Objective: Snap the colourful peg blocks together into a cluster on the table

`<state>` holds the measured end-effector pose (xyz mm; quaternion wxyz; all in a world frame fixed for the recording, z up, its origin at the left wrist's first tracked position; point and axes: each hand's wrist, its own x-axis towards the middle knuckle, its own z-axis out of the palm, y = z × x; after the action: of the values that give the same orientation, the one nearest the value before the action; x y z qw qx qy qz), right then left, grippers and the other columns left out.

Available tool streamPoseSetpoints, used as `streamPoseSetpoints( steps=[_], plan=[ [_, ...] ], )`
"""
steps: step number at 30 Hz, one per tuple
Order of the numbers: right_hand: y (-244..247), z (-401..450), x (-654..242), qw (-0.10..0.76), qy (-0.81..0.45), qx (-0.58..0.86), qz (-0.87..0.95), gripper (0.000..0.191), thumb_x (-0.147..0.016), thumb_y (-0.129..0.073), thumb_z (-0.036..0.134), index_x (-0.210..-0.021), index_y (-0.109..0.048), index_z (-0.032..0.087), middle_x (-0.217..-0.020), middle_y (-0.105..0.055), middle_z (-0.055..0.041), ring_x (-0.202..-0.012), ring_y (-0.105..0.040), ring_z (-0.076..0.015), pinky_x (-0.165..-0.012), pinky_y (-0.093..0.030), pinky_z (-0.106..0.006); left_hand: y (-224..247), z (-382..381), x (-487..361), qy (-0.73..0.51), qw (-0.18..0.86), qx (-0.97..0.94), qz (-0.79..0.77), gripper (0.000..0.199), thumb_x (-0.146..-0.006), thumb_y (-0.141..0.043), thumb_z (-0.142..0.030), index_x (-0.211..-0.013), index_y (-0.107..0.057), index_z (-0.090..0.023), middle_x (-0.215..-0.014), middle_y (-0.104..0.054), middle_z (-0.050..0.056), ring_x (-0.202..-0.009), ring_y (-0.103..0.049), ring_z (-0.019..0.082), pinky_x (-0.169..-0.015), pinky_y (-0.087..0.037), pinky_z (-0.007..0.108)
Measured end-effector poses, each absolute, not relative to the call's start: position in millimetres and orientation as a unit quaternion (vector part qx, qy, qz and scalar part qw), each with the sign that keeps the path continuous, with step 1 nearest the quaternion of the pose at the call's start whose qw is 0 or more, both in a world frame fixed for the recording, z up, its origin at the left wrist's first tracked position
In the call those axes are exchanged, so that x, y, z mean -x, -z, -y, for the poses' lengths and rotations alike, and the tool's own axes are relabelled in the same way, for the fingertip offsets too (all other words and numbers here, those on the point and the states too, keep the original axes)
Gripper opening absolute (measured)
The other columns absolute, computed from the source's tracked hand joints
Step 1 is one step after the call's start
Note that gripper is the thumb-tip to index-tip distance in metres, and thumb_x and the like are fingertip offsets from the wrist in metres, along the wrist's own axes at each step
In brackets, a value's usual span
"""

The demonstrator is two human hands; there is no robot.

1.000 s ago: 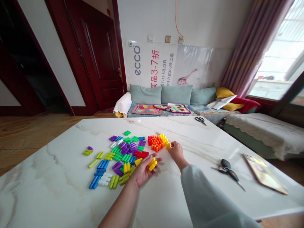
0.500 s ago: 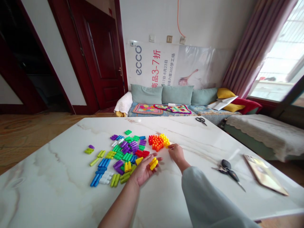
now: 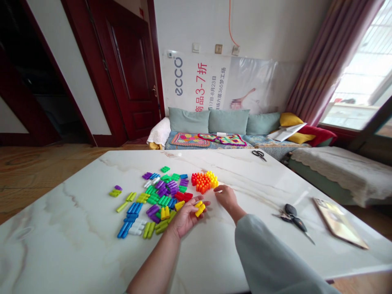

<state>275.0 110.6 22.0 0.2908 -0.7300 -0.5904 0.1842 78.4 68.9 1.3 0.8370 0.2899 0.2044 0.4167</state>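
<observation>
In the head view, my left hand [image 3: 187,218] is turned palm up, its fingers curled around a few yellow bullet-shaped plastic blocks [image 3: 200,209]. My right hand [image 3: 227,198] has thumb and fingers pinched together at the near right side of a standing group. What the pinch holds, if anything, is hidden. That group has upright orange-red blocks [image 3: 201,181] with upright yellow blocks [image 3: 211,178] along its right side. Left of my left hand lie loose joined blocks: purple ones [image 3: 167,188], green ones [image 3: 164,201], red ones [image 3: 183,197] and more yellow ones [image 3: 165,212].
Blue blocks [image 3: 130,218], white blocks [image 3: 137,227] and lime blocks [image 3: 149,230] lie at the pile's near left. Keys [image 3: 295,220] and a phone [image 3: 339,223] rest at the right of the marble table [image 3: 76,245]. Black scissors [image 3: 259,154] lie by its far edge.
My right hand has shifted slightly left, beside the standing yellow blocks. The yellow blocks in my left hand have moved slightly; that hand stays in nearly the same spot.
</observation>
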Motion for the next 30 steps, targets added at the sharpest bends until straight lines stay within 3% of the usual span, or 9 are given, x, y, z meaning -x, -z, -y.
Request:
streamPoseSetpoints(
  steps=[3,5,9,13,17,20,24,28,30],
  plan=[
    [-32.0,-101.6,-269.1,0.287,-0.217,0.698,0.62,0.017,-0.077,-0.055,0.023,-0.076,-0.07,0.017,-0.078,-0.072,-0.0048,-0.074,-0.066,-0.0163,-0.066,-0.047,-0.024,0.0,-69.4,-79.5,-0.431,0.836,-0.287,-0.181,0.055,-0.07,-0.052,0.004,-0.122,-0.047,-0.014,-0.113,-0.063,0.012,-0.097,-0.065,0.019,-0.087,-0.05,0.03],
    [-39.7,-94.6,-263.1,0.283,-0.259,0.664,0.642,0.025,-0.082,-0.053,0.034,-0.071,-0.066,0.017,-0.07,-0.07,-0.0033,-0.064,-0.065,-0.0131,-0.059,-0.047,-0.021,1.4,-69.7,-80.7,-0.451,0.825,-0.298,-0.168,0.057,-0.073,-0.055,0.003,-0.126,-0.045,-0.017,-0.116,-0.062,0.011,-0.103,-0.063,0.019,-0.096,-0.046,0.033],
    [-49.6,-83.8,-251.6,0.279,-0.349,0.617,0.648,0.033,-0.077,-0.063,0.049,-0.08,-0.06,0.016,-0.07,-0.069,-0.0028,-0.052,-0.062,-0.0108,-0.044,-0.044,-0.018,4.1,-69.3,-82.1,-0.471,0.798,-0.332,-0.178,0.055,-0.079,-0.063,-0.006,-0.129,-0.045,-0.022,-0.123,-0.059,0.008,-0.109,-0.06,0.019,-0.099,-0.044,0.031],
    [-51.5,-79.0,-245.3,0.264,-0.396,0.64,0.604,0.041,-0.068,-0.074,0.048,-0.085,-0.056,0.016,-0.063,-0.066,-0.0018,-0.049,-0.062,-0.0133,-0.038,-0.045,-0.019,5.5,-69.3,-81.9,-0.484,0.774,-0.359,-0.194,0.05,-0.078,-0.069,-0.012,-0.124,-0.052,-0.024,-0.131,-0.055,0.007,-0.116,-0.056,0.02,-0.098,-0.044,0.03],
    [-54.0,-73.9,-236.2,0.26,-0.457,0.639,0.562,0.032,-0.069,-0.074,0.04,-0.071,-0.054,0.015,-0.06,-0.065,-0.0022,-0.05,-0.062,-0.0124,-0.04,-0.047,-0.019,5.2,-71.0,-82.0,-0.52,0.746,-0.362,-0.204,0.048,-0.075,-0.072,-0.013,-0.118,-0.057,-0.023,-0.134,-0.053,0.007,-0.121,-0.052,0.021,-0.102,-0.042,0.031],
    [-55.2,-71.3,-227.5,0.298,-0.479,0.62,0.545,0.021,-0.071,-0.071,0.027,-0.072,-0.054,0.016,-0.062,-0.064,-0.0006,-0.053,-0.063,-0.0117,-0.042,-0.047,-0.019,3.3,-70.7,-82.5,-0.527,0.74,-0.363,-0.206,0.053,-0.072,-0.074,-0.01,-0.12,-0.056,-0.024,-0.134,-0.054,0.006,-0.123,-0.051,0.021,-0.103,-0.041,0.031],
    [-50.2,-77.8,-233.8,0.333,-0.392,0.643,0.568,0.006,-0.072,-0.063,0.015,-0.076,-0.058,0.016,-0.065,-0.065,-0.0003,-0.058,-0.063,-0.0123,-0.049,-0.046,-0.02,1.2,-68.1,-83.9,-0.502,0.756,-0.359,-0.218,0.057,-0.073,-0.073,-0.007,-0.124,-0.053,-0.025,-0.131,-0.056,0.007,-0.121,-0.053,0.021,-0.103,-0.041,0.032],
    [-35.9,-90.8,-265.9,0.292,-0.132,0.718,0.618,0.012,-0.071,-0.06,0.015,-0.081,-0.067,0.018,-0.081,-0.07,-0.0032,-0.073,-0.063,-0.0141,-0.063,-0.043,-0.022,2.2,-66.7,-85.0,-0.468,0.777,-0.355,-0.227,0.055,-0.074,-0.071,-0.006,-0.124,-0.054,-0.022,-0.13,-0.055,0.012,-0.12,-0.054,0.024,-0.104,-0.04,0.036],
    [-27.5,-96.3,-280.4,0.272,-0.087,0.734,0.616,0.015,-0.072,-0.059,0.015,-0.082,-0.069,0.017,-0.084,-0.07,-0.005,-0.077,-0.062,-0.0159,-0.065,-0.041,-0.024,2.9,-66.9,-85.2,-0.462,0.78,-0.361,-0.22,0.052,-0.076,-0.07,-0.008,-0.124,-0.053,-0.02,-0.129,-0.055,0.014,-0.118,-0.056,0.025,-0.103,-0.041,0.039]
  ],
)
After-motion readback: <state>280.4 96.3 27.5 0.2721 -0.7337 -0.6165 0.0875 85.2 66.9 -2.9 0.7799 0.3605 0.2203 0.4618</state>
